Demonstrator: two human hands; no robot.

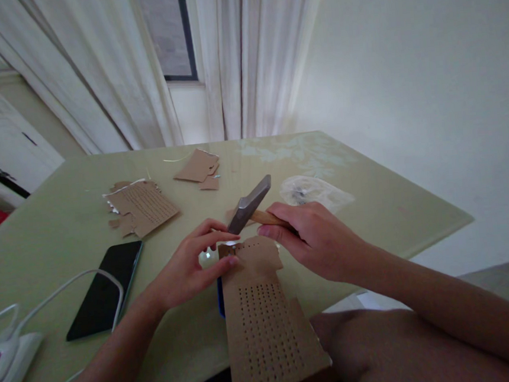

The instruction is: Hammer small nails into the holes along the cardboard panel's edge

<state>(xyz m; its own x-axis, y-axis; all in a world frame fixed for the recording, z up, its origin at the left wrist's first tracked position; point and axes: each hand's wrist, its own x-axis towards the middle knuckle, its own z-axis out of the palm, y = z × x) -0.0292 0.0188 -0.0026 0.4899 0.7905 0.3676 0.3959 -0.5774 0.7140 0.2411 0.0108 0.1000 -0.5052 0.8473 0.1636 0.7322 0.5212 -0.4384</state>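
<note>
My right hand point(309, 236) is wrapped round the wooden handle of a hammer point(251, 204). The hammer's grey metal head hangs slanted just over the fingers of my left hand point(202, 255). Between thumb and forefinger, my left hand pinches a small, thin, nail-like piece, mostly hidden, at the upper end of a brown cardboard strip point(261, 270). Rows of small punched holes cover the strip's lower part, and a short row runs near its top. The strip reaches past the table's near edge, over my lap. A blue-edged thing shows beneath its left side.
A black phone point(107, 290) lies at the left, with a white cable across it from a white power strip point(12, 370). Torn cardboard pieces, one perforated point(142, 207) and one plain point(196, 166), lie farther back. A clear plastic bag point(314, 191) sits beyond my right hand.
</note>
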